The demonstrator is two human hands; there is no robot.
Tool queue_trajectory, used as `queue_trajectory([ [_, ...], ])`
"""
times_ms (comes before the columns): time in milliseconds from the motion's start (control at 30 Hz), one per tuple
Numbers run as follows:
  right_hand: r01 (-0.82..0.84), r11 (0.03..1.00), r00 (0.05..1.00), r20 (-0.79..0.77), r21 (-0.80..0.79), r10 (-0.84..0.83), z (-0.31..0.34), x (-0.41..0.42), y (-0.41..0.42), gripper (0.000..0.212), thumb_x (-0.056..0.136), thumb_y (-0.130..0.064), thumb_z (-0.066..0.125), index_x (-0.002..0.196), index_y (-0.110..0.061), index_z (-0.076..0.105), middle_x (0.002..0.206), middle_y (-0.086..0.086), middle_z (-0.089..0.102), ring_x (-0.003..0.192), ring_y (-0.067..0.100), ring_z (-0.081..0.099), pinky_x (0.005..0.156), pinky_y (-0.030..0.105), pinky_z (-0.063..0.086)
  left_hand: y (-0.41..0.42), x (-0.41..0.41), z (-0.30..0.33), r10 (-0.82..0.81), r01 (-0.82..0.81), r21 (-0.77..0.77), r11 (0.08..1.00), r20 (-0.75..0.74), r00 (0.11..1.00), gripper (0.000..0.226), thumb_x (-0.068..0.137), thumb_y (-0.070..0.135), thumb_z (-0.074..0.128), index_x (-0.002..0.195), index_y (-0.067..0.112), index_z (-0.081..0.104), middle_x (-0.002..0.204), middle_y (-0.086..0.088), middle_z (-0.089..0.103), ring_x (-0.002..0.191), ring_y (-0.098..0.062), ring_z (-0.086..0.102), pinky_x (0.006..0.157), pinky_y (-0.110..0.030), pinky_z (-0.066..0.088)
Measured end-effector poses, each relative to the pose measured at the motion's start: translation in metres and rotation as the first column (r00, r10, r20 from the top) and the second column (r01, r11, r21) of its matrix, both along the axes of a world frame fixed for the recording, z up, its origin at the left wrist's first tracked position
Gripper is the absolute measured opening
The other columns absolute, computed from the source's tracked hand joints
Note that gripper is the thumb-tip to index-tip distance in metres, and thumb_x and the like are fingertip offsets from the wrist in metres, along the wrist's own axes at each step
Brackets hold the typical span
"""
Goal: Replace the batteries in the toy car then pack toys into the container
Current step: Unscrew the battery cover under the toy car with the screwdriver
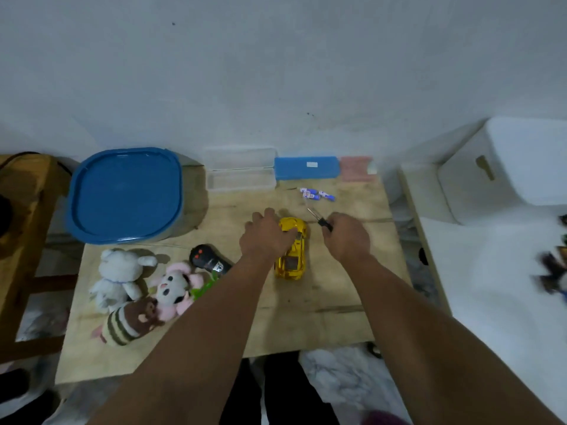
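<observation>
1. From the head view, I am looking down at the bench with both arms reaching forward over it.
2. My left hand is resting on the car, fingers curled over its roof and far end, gripping it in place.
3. The car is sitting upright in the middle of the bench, its long axis running away from me, tilted slightly to the right at the far end.
4. My right hand is closing round the dark handle of the screwdriver; its shaft is pointing up and to the left, away from the car.
5. The car is lying just left of my right hand and under my left, so the left is the nearer one.
6. I judge the car needs turning belly up before the tip can reach any battery cover; the underside is not showing.
7. The batteries are lying loose beyond the car, near the far edge.
8. The container, blue lid on, is standing at the far left, well apart from the car.
9. The plush toys and the remote are lying to the left of my left arm, not yet packed.
</observation>
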State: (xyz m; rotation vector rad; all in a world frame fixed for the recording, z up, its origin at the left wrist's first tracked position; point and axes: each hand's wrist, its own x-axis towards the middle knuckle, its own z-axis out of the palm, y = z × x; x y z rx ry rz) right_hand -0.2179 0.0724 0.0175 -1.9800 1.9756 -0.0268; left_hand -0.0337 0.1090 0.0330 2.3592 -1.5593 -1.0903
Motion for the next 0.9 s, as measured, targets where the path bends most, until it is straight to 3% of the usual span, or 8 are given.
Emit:
queue_trajectory([
  [167, 0.004, 0.998, 1.000, -0.005, 0.060, -0.004, -0.026, -0.016, 0.009, 0.022, 0.096, -0.039, 0.059, 0.100, -0.018, 0.067, 0.101, 0.005, 0.068, 0.100, 0.030, 0.064, 0.072, 0.035, 0.049, 0.012, -0.031, -0.022, -0.091, 0.086, 0.062, 0.994, 0.099, 0.991, 0.106, 0.084, 0.080, 0.059, 0.161, 0.020, 0.020, 0.152, -0.014, 0.038, 0.135, -0.038, 0.044, 0.095, -0.049, 0.048],
  [400, -0.066, 0.997, 0.998, -0.015, 0.043, 0.066, -0.041, -0.014, 0.005, 0.027, 0.095, -0.040, 0.060, 0.111, -0.019, 0.066, 0.113, 0.003, 0.061, 0.105, 0.027, 0.060, 0.075, 0.035, 0.049, 0.006, -0.038, -0.032, -0.092, 0.083, 0.063, 0.995, 0.146, 0.985, 0.099, 0.087, 0.062, 0.069, 0.161, 0.022, 0.017, 0.150, -0.014, 0.037, 0.131, -0.038, 0.047, 0.089, -0.047, 0.051],
  [633, -0.062, 0.995, 0.997, -0.040, 0.084, 0.066, -0.031, -0.017, 0.007, 0.034, 0.091, -0.041, 0.060, 0.118, -0.021, 0.063, 0.120, 0.002, 0.059, 0.111, 0.027, 0.057, 0.079, 0.038, 0.049, 0.009, -0.028, -0.015, 0.071, -0.073, 0.033, 0.997, 0.067, 0.995, 0.092, 0.085, 0.055, 0.073, 0.156, 0.024, 0.024, 0.143, -0.013, 0.046, 0.128, -0.040, 0.051, 0.094, -0.051, 0.048],
  [700, -0.054, 0.991, 0.998, -0.021, 0.126, 0.057, -0.025, -0.017, 0.009, 0.038, 0.091, -0.043, 0.060, 0.122, -0.021, 0.061, 0.123, 0.002, 0.057, 0.113, 0.028, 0.056, 0.083, 0.040, 0.050, 0.013, -0.019, -0.005, 0.165, -0.165, 0.012, 0.986, -0.073, 0.984, 0.095, 0.080, 0.055, 0.076, 0.155, 0.024, 0.025, 0.140, -0.012, 0.050, 0.125, -0.039, 0.055, 0.100, -0.051, 0.050],
  [733, -0.056, 0.986, 0.998, 0.009, 0.158, 0.055, -0.023, -0.017, 0.009, 0.038, 0.091, -0.043, 0.060, 0.123, -0.022, 0.061, 0.125, 0.003, 0.055, 0.114, 0.028, 0.055, 0.084, 0.040, 0.050, 0.015, -0.013, 0.002, 0.235, -0.236, 0.014, 0.972, -0.195, 0.952, 0.097, 0.079, 0.052, 0.078, 0.155, 0.024, 0.025, 0.139, -0.012, 0.053, 0.124, -0.037, 0.057, 0.103, -0.052, 0.050],
  [800, -0.082, 0.973, 0.996, 0.044, 0.216, 0.075, -0.017, -0.020, 0.011, 0.041, 0.090, -0.042, 0.061, 0.125, -0.022, 0.060, 0.128, 0.005, 0.052, 0.116, 0.030, 0.054, 0.088, 0.042, 0.051, 0.018, -0.001, 0.016, 0.386, -0.396, 0.074, 0.915, -0.446, 0.808, 0.093, 0.083, 0.040, 0.082, 0.154, 0.023, 0.025, 0.134, -0.010, 0.060, 0.118, -0.032, 0.063, 0.105, -0.049, 0.052],
  [900, -0.089, 0.975, 0.996, 0.039, 0.202, 0.083, -0.006, -0.026, 0.016, 0.047, 0.090, -0.041, 0.062, 0.132, -0.022, 0.056, 0.132, 0.006, 0.051, 0.119, 0.031, 0.053, 0.092, 0.043, 0.051, 0.027, 0.014, 0.038, 0.522, -0.499, 0.231, 0.835, -0.619, 0.586, 0.068, 0.089, 0.026, 0.075, 0.146, 0.025, 0.038, 0.120, -0.009, 0.067, 0.103, -0.027, 0.068, 0.093, -0.044, 0.057],
])
